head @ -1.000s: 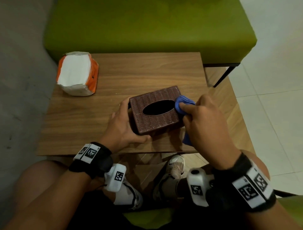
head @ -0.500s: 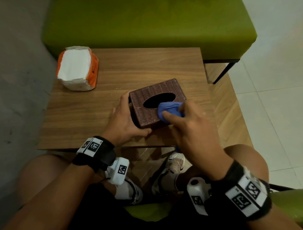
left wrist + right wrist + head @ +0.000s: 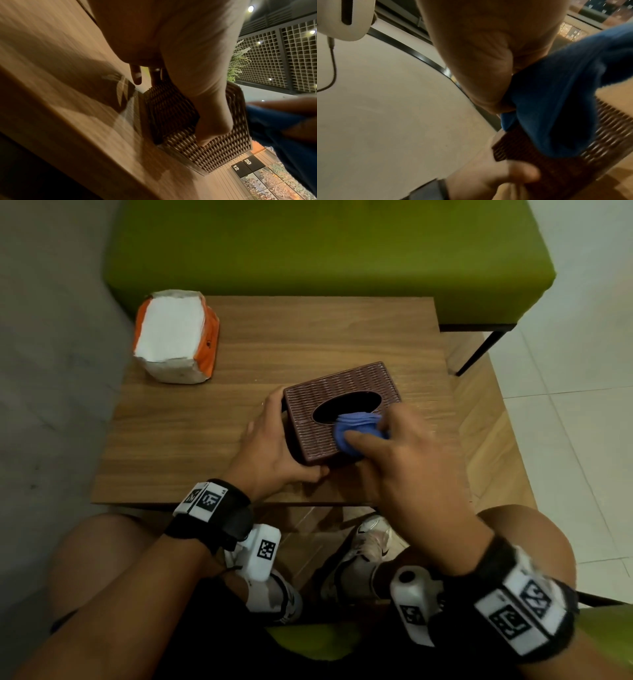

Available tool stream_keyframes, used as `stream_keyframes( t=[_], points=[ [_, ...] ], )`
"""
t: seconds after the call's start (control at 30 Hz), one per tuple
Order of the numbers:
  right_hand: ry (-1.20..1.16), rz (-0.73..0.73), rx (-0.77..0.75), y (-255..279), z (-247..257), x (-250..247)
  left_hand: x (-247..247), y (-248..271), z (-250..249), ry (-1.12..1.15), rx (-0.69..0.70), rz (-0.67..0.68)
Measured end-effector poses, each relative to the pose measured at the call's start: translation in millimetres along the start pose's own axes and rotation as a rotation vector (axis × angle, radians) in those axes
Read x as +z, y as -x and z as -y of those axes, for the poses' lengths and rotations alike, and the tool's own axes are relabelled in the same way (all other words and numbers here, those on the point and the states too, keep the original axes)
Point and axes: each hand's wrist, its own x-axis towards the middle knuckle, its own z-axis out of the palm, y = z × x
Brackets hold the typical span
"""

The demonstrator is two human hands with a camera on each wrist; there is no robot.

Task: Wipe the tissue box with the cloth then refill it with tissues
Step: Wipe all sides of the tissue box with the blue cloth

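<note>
Wooden worktop [image 3: 191,436], walnut grain, set before a green bench [image 3: 325,254]; grey wall to the left, pale tiles to the right

Item 1: tissue box [image 3: 322,436], brown, woven pattern, oval slot on top showing dark inside. Stands on the worktop near its front edge, turned slightly askew

Item 2: cloth [image 3: 356,428], blue, bunched. Lies on top of the box at the near rim of the slot; a loose end hangs down by the box's right side in the right wrist view

Item 3: tissues [image 3: 171,337], white stack in an orange-sided wrapper, opened at the top. Sits at the far left corner of the worktop, well apart from the box

Left hand [image 3: 270,453]: grip clamped on the box's left end, thumb along the near face, fingers round the far side

Right hand [image 3: 407,460]: grip closed on the cloth, forefinger and thumb pressing it down onto the box top; somewhat blurred

Person seated, knees and pale shoes under the worktop's edge, marker bands with small cameras on both wrists
</note>
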Motion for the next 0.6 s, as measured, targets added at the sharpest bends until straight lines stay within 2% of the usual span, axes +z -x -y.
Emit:
stream_keyframes(
  t=[0.1, 0.23, 0.33, 0.4, 0.47, 0.6],
  points=[
    [-0.023, 0.033, -0.055, -22.0, 33.9, 17.2, -1.4, -0.3, -1.2, 0.015, -0.008, 0.001],
    [-0.042, -0.031, 0.104, -44.9, 28.7, 19.8, -1.4, 2.8, 1.4, 0.044, -0.006, 0.004],
    [0.070, 0.010, -0.005, -31.7, 36.5, 20.7, 0.0, 1.9, 2.5, 0.045, -0.017, 0.003],
    [0.060, 0.022, -0.058, -29.1, 29.6, 23.1, -0.1, 1.5, 3.4, 0.025, -0.013, 0.003],
    [0.035, -0.025, 0.019, -38.0, 7.5, 21.4, -0.6, 0.8, 4.6, 0.019, -0.002, 0.003],
    [0.009, -0.223, 0.302, -47.8, -35.7, 13.2, -2.4, 0.3, 3.5, 0.001, 0.020, 0.015]
  ],
)
